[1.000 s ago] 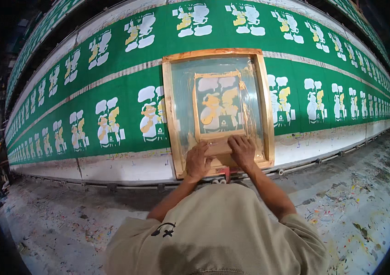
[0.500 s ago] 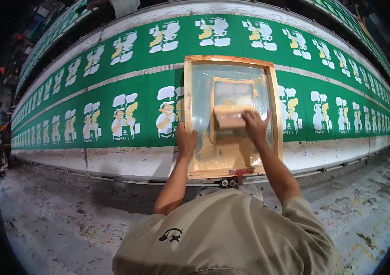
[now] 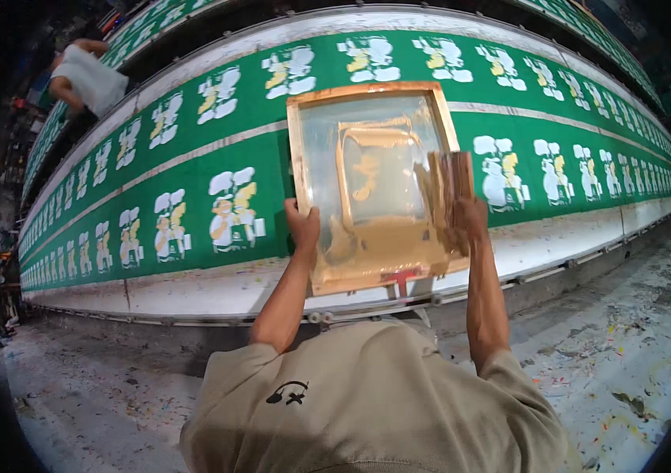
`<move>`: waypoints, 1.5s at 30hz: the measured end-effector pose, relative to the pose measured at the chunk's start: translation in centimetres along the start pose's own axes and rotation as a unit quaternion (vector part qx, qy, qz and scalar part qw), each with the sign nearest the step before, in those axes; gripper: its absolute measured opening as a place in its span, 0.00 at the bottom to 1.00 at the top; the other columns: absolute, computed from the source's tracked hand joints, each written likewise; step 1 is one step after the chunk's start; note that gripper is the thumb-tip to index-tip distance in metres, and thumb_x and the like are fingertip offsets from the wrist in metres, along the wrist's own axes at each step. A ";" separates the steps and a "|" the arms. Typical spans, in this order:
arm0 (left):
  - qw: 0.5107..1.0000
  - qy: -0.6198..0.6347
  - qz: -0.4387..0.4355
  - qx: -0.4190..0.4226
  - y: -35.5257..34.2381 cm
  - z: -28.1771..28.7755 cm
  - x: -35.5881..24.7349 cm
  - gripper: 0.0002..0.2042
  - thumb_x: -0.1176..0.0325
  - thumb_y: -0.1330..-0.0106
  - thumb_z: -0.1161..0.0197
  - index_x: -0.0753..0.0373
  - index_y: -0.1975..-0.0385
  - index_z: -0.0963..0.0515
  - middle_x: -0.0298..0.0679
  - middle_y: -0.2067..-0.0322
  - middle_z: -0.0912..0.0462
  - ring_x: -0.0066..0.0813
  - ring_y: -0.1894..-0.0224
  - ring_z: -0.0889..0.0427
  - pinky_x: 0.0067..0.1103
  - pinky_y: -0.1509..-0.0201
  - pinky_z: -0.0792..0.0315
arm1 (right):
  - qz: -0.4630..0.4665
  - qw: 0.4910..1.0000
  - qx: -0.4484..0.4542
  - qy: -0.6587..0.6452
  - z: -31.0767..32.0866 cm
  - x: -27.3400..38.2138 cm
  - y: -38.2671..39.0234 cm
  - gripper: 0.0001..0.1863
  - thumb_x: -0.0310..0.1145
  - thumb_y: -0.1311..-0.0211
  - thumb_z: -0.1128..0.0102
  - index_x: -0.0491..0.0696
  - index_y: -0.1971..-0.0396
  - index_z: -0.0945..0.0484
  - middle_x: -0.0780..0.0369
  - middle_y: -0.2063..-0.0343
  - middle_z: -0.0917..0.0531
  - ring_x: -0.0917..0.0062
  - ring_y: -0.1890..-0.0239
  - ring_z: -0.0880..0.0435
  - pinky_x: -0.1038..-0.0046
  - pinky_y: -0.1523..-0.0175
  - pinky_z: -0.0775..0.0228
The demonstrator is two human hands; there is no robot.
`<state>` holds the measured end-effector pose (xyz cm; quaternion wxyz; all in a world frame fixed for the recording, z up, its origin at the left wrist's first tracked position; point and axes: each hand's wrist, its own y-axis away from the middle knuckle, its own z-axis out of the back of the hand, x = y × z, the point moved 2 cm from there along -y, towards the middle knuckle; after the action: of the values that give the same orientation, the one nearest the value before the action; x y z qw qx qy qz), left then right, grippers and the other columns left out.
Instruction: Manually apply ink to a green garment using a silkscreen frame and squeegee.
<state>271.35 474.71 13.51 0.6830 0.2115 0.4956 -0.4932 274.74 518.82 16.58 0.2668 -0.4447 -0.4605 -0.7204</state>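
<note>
A wooden-framed printing screen lies tilted slightly over the green printed cloth. Tan ink is spread across its mesh, thickest toward the near end. My left hand is closed around the frame's left side rail. At the right side rail, my right hand grips a squeegee standing on end, blurred by motion. Whether my right fingers also hold the frame cannot be made out.
The long white-edged table carries two rows of white and yellow printed figures. A metal rail runs along its near edge. Another person in a light shirt is at the far left, beside a second table with green cloth.
The screen has shifted left and turned slightly. My right hand has brought the squeegee from mid-screen to the right rail and turned it on end. Another person has come into fuller view.
</note>
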 end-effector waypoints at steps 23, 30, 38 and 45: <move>0.915 -0.096 -0.254 0.298 -0.5 -17.4 -16.2 0.17 0.58 0.35 0.33 0.63 0.53 0.19 0.56 0.48 0.23 0.54 0.42 0.28 0.43 0.37 0.32 | 0.429 0.686 0.174 0.561 -2.4 9.8 -8.3 0.09 0.35 0.43 0.36 0.55 0.63 0.12 0.61 0.68 0.12 0.64 0.63 0.12 0.58 0.49 0.22; 0.939 -0.180 -0.245 0.157 6.0 -18.2 -9.8 0.23 0.58 0.34 0.35 0.67 0.44 0.25 0.54 0.51 0.21 0.55 0.46 0.23 0.45 0.38 0.33 | 0.477 0.733 0.042 0.482 -6.3 3.9 -7.5 0.08 0.31 0.48 0.34 0.57 0.67 0.15 0.63 0.70 0.16 0.62 0.63 0.16 0.59 0.59 0.26; 0.931 -0.053 -0.163 0.323 16.1 -9.5 -11.8 0.20 0.55 0.30 0.36 0.65 0.50 0.23 0.48 0.50 0.19 0.52 0.49 0.19 0.42 0.48 0.27 | 0.420 0.748 0.125 0.498 1.5 0.9 5.2 0.12 0.29 0.51 0.31 0.57 0.64 0.16 0.66 0.65 0.16 0.65 0.58 0.16 0.59 0.57 0.26; 0.924 -0.355 0.011 0.142 7.7 -6.5 -7.3 0.23 0.62 0.43 0.27 0.67 0.53 0.28 0.54 0.52 0.27 0.56 0.44 0.30 0.45 0.43 0.30 | 0.467 0.715 0.130 0.504 3.5 -1.7 7.4 0.14 0.31 0.48 0.31 0.60 0.60 0.13 0.72 0.55 0.13 0.75 0.51 0.15 0.38 0.23 0.61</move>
<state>274.89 486.41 15.66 0.7823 0.1230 0.1427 -0.5938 282.77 518.75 18.85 0.8170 -0.1350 -0.0803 -0.5549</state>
